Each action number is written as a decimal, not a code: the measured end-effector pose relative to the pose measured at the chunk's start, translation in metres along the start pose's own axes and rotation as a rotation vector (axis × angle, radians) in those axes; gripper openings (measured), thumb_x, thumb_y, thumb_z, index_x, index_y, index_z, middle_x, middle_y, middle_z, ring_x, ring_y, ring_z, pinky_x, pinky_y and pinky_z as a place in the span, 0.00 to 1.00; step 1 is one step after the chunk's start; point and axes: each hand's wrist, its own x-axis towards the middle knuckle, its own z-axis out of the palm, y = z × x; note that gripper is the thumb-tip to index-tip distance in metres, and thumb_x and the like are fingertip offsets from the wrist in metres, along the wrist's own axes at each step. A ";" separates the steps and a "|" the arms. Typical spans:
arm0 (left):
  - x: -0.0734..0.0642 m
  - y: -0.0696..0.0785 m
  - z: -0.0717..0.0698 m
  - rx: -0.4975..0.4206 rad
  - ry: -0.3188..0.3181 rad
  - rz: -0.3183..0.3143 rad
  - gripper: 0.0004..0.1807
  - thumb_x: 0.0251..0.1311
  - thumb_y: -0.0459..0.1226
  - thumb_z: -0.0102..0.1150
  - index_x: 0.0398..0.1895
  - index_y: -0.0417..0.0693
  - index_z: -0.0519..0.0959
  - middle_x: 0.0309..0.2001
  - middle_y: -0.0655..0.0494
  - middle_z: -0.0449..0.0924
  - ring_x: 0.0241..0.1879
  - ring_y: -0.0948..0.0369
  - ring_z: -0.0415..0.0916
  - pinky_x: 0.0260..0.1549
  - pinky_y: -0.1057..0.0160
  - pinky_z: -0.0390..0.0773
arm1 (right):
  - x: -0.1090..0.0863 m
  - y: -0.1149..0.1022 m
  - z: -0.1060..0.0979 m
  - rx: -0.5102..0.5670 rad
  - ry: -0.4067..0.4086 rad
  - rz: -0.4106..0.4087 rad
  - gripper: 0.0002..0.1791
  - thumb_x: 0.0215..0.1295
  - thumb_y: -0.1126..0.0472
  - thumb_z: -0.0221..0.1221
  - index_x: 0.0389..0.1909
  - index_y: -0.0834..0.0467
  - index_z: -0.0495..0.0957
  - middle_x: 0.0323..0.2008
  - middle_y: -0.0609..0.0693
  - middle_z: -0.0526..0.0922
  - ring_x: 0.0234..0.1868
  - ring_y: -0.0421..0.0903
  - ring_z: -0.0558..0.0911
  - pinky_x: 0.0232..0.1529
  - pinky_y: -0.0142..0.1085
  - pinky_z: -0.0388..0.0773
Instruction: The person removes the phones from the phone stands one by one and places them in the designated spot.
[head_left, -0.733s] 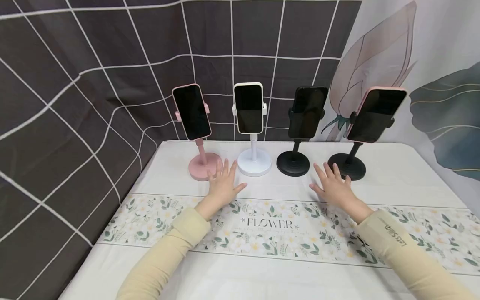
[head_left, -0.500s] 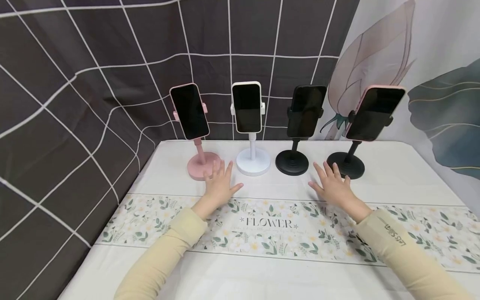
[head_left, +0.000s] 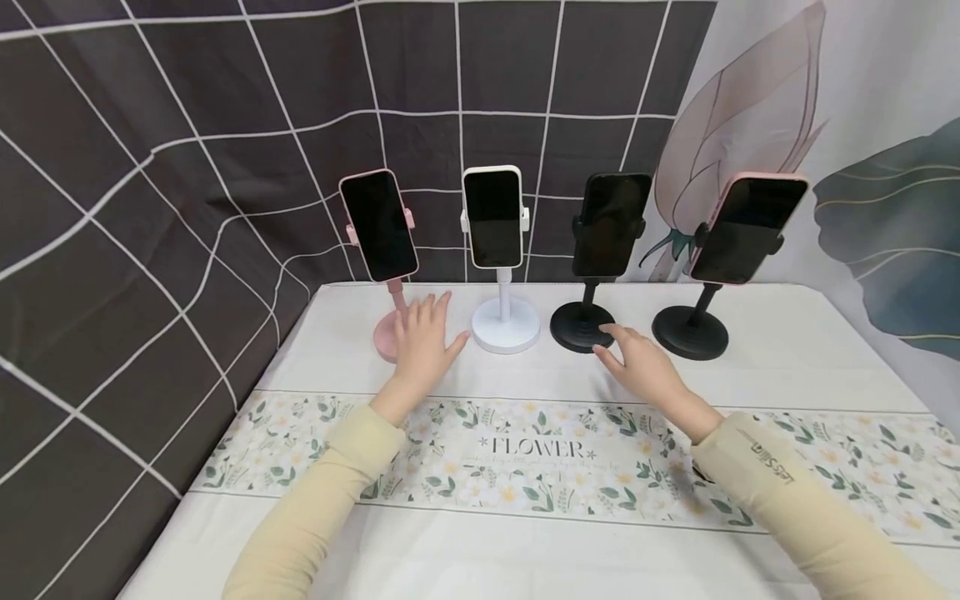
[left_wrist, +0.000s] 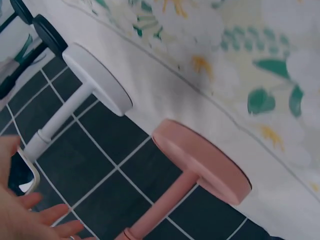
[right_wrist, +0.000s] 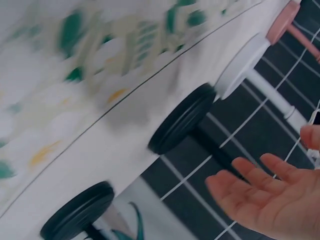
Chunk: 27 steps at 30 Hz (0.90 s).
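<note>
Four phone stands line the back of the table, each bearing a phone. My left hand (head_left: 420, 354) is raised in front of the pink phone stand (head_left: 386, 336), covering part of its base, with fingers spread. In the left wrist view, space shows between that hand (left_wrist: 30, 217) and the pink stand's base (left_wrist: 200, 162). My right hand (head_left: 647, 367) has its fingertips before the base of the middle black phone stand (head_left: 581, 325). The right wrist view shows that hand (right_wrist: 270, 195) with loosely bent fingers near the black post, holding nothing; contact cannot be told.
The white phone stand (head_left: 506, 325) is between my hands. Another black phone stand (head_left: 690, 333) holds a pink-edged phone (head_left: 750, 229) at the right. A floral band (head_left: 540, 475) crosses the white tablecloth. A dark grid-patterned curtain (head_left: 510, 75) hangs behind and at the left.
My left hand has moved forward, over the pink stand's base. The right hand has shifted left from the far right stand toward the middle black one, its fingers drawn closer together. The stands stay put.
</note>
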 end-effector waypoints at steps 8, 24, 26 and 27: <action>0.015 -0.004 -0.019 -0.071 0.249 0.066 0.31 0.63 0.47 0.53 0.66 0.45 0.60 0.61 0.40 0.66 0.64 0.44 0.59 0.65 0.39 0.53 | 0.019 -0.041 0.010 0.153 0.048 -0.138 0.17 0.70 0.59 0.51 0.53 0.66 0.74 0.53 0.63 0.77 0.55 0.59 0.77 0.54 0.51 0.74; 0.036 -0.020 -0.045 -0.168 0.483 0.005 0.33 0.64 0.45 0.50 0.69 0.44 0.52 0.70 0.40 0.50 0.72 0.45 0.45 0.69 0.42 0.45 | 0.055 -0.096 0.033 0.472 0.032 -0.257 0.18 0.72 0.59 0.47 0.56 0.65 0.71 0.54 0.61 0.77 0.55 0.54 0.77 0.50 0.47 0.76; 0.042 -0.021 -0.046 -0.190 0.533 -0.035 0.35 0.64 0.45 0.50 0.70 0.45 0.49 0.72 0.39 0.42 0.73 0.44 0.38 0.70 0.42 0.40 | 0.069 -0.104 0.034 0.554 0.028 -0.260 0.19 0.73 0.60 0.46 0.58 0.65 0.69 0.57 0.61 0.75 0.58 0.55 0.75 0.55 0.47 0.73; 0.046 -0.022 -0.047 -0.204 0.555 -0.061 0.37 0.64 0.46 0.49 0.70 0.44 0.48 0.73 0.38 0.39 0.74 0.43 0.34 0.70 0.42 0.38 | 0.077 -0.108 0.035 0.599 0.029 -0.262 0.19 0.73 0.61 0.46 0.59 0.66 0.68 0.59 0.61 0.74 0.59 0.55 0.74 0.57 0.47 0.72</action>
